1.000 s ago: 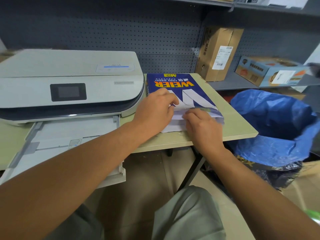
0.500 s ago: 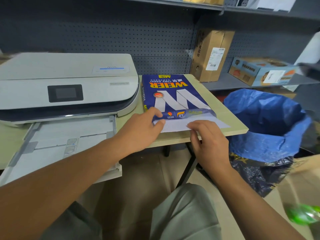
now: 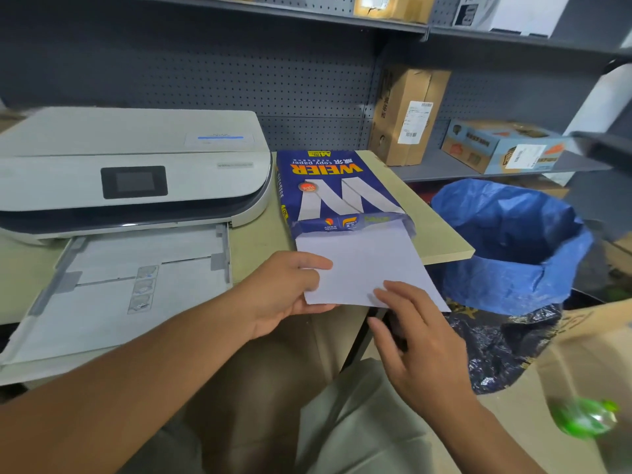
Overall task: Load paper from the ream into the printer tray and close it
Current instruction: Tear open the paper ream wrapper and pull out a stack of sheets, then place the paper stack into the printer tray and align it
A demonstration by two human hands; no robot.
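the printer [image 3: 130,172] tray [image 3: 136,292] at the left of the frame stands open, nothing loaded yet. a sheaf of paper [image 3: 366,268] is half out of the ream [image 3: 328,189] on the bench [image 3: 441,241], centre frame. my left hand [image 3: 290,289] pinches its near left edge; my right hand [image 3: 420,340] lies open, fingertips on its near corner. loading and closing remain.

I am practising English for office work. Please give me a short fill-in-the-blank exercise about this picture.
1. The white sheets stick out of the open end of the blue ____.
2. The left hand grips the sheets at their ____ edge.
3. The printer tray is pulled ____.
4. The bin has a ____ liner.

Missing words: ream; left; open; blue
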